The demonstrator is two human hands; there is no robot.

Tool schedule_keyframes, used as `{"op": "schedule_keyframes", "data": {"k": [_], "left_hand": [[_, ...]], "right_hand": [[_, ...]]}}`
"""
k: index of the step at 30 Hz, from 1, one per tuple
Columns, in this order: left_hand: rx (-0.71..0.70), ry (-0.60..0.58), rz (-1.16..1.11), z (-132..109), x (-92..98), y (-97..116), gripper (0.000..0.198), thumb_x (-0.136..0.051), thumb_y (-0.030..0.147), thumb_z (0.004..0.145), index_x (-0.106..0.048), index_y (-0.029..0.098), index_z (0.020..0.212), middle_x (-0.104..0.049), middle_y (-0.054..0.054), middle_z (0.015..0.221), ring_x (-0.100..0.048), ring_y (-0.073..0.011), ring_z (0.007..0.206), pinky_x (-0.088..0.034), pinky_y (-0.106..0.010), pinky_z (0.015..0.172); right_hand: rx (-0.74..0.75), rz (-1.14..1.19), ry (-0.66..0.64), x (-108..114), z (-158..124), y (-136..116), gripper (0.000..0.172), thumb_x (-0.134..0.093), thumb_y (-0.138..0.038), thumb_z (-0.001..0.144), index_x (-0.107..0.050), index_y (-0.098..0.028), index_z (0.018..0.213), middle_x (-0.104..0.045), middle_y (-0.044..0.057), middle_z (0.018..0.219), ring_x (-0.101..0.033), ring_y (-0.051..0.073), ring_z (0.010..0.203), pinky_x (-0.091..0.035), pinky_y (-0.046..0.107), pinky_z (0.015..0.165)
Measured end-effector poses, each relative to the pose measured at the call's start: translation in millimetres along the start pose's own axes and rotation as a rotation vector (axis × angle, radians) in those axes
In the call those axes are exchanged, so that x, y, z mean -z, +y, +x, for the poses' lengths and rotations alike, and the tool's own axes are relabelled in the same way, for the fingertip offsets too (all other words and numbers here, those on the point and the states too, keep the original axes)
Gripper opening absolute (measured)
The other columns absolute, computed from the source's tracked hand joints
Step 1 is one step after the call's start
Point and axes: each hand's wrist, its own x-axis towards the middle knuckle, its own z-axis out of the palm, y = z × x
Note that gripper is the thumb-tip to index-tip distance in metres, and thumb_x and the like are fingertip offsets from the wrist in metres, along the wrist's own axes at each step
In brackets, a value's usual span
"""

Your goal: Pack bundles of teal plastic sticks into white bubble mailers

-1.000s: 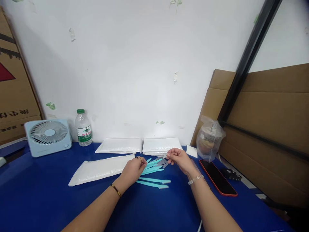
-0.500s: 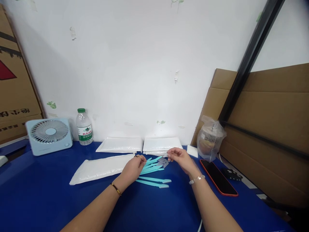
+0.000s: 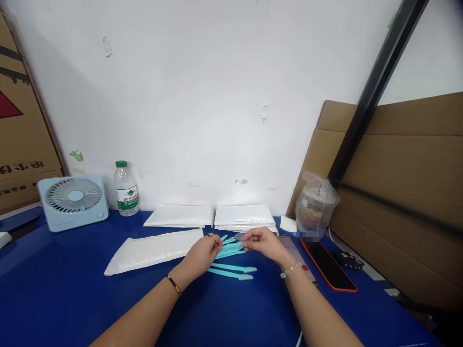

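My left hand (image 3: pixel 205 251) is closed in a pinch on the handle of a turquoise eyebrow razor (image 3: pixel 231 248), its blade end pointing right. At that end, the fingertips of my right hand (image 3: pixel 263 245) are pinched together on what looks like a small translucent blade cap; its outline is hard to make out. Several more turquoise razors lie beneath and below the hands, two of them set apart nearer me, one being the lowest razor (image 3: pixel 231 274). Small grey blade caps (image 3: pixel 238 236) lie behind, partly covered by my right hand.
White padded mailers (image 3: pixel 155 250) lie left and in stacks (image 3: pixel 244 215) against the wall. A light-blue fan (image 3: pixel 74 202) and a water bottle (image 3: pixel 126 190) stand back left. To the right are a phone (image 3: pixel 328 265), another phone (image 3: pixel 307 267) and a bagged cup (image 3: pixel 315 207).
My right hand has moved left and slightly down to the blade end of the razor in my left hand. My left hand has shifted slightly right. More of the phone beside my right wrist shows.
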Motion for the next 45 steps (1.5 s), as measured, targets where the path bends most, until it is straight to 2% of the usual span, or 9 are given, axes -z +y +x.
{"op": "schedule_keyframes", "data": {"k": [3,5,8,12,18,25,33,39,45], "left_hand": [[0.020,-0.136,0.008,-3.9,-0.5,6.7,0.019,-0.043,0.030,0.083,-0.060,0.021,0.083,-0.062,0.000,0.078,-0.055,-0.0145,0.071,-0.039,-0.024,0.062],[0.035,-0.182,0.054,-5.5,-1.1,9.6,0.019,-0.047,0.033,0.082,-0.062,0.022,0.085,-0.062,0.000,0.080,-0.057,-0.0151,0.072,-0.040,-0.024,0.062],[0.007,-0.104,0.206,-4.7,-1.6,9.3,0.020,-0.054,0.033,0.079,-0.063,0.023,0.092,-0.063,-0.003,0.095,-0.057,-0.0187,0.087,-0.042,-0.027,0.072],[-0.029,-0.075,0.368,0.1,-1.5,4.1,0.018,-0.054,0.027,0.079,-0.065,0.023,0.093,-0.064,-0.004,0.097,-0.057,-0.0210,0.091,-0.041,-0.029,0.076],[-0.053,-0.064,0.446,3.6,-2.9,0.2,0.026,-0.040,0.023,0.087,-0.061,0.019,0.074,-0.063,-0.005,0.077,-0.058,-0.0189,0.076,-0.038,-0.028,0.067],[-0.052,-0.055,0.448,3.3,-0.4,-0.3,0.025,-0.038,0.025,0.089,-0.061,0.020,0.081,-0.064,-0.005,0.080,-0.058,-0.0183,0.077,-0.038,-0.027,0.067],[-0.031,-0.054,0.475,3.5,1.7,2.7,0.026,-0.037,0.024,0.089,-0.061,0.019,0.081,-0.064,-0.006,0.081,-0.058,-0.0190,0.077,-0.038,-0.028,0.066],[-0.048,-0.047,0.340,2.2,-0.1,3.6,0.026,-0.037,0.026,0.088,-0.062,0.020,0.081,-0.065,-0.005,0.082,-0.058,-0.0175,0.078,-0.038,-0.026,0.068],[-0.055,-0.189,0.193,-3.3,1.1,7.5,0.024,-0.046,0.031,0.084,-0.066,0.021,0.079,-0.067,-0.003,0.081,-0.059,-0.0158,0.073,-0.038,-0.024,0.064]], "right_hand": [[-0.031,-0.162,-0.046,8.4,-2.2,3.6,0.026,-0.069,-0.038,0.071,-0.070,-0.014,0.081,-0.066,0.003,0.064,-0.060,0.015,0.059,-0.047,0.026,0.058],[-0.014,-0.340,0.032,15.7,-2.2,10.9,0.019,-0.065,-0.031,0.074,-0.070,-0.015,0.081,-0.065,0.003,0.067,-0.057,0.014,0.060,-0.045,0.025,0.058],[0.014,-0.619,0.110,22.1,-0.9,22.4,0.014,-0.065,-0.018,0.070,-0.070,-0.018,0.083,-0.064,0.003,0.076,-0.056,0.015,0.067,-0.044,0.025,0.061],[0.073,-0.775,0.028,19.3,0.3,25.1,0.012,-0.061,-0.013,0.072,-0.069,-0.019,0.078,-0.061,0.003,0.080,-0.055,0.015,0.070,-0.042,0.024,0.064],[0.125,-0.802,0.019,15.0,-0.6,20.4,0.014,-0.052,-0.008,0.075,-0.064,-0.017,0.076,-0.059,0.004,0.079,-0.053,0.015,0.070,-0.041,0.025,0.066],[0.163,-0.756,-0.014,12.0,-2.1,14.3,0.014,-0.050,-0.012,0.080,-0.062,-0.017,0.078,-0.057,0.003,0.081,-0.052,0.014,0.069,-0.040,0.024,0.064],[0.183,-0.754,0.025,13.9,-4.9,10.5,0.013,-0.050,-0.013,0.080,-0.062,-0.017,0.078,-0.058,0.003,0.079,-0.052,0.015,0.070,-0.040,0.024,0.064],[0.210,-0.721,-0.020,2.8,-4.7,4.6,0.012,-0.052,-0.015,0.080,-0.063,-0.018,0.077,-0.058,0.002,0.078,-0.053,0.014,0.067,-0.041,0.024,0.062],[0.146,-0.626,-0.170,3.6,-7.8,4.6,0.012,-0.057,-0.022,0.078,-0.068,-0.018,0.074,-0.063,0.001,0.073,-0.055,0.014,0.063,-0.041,0.023,0.056]]}}
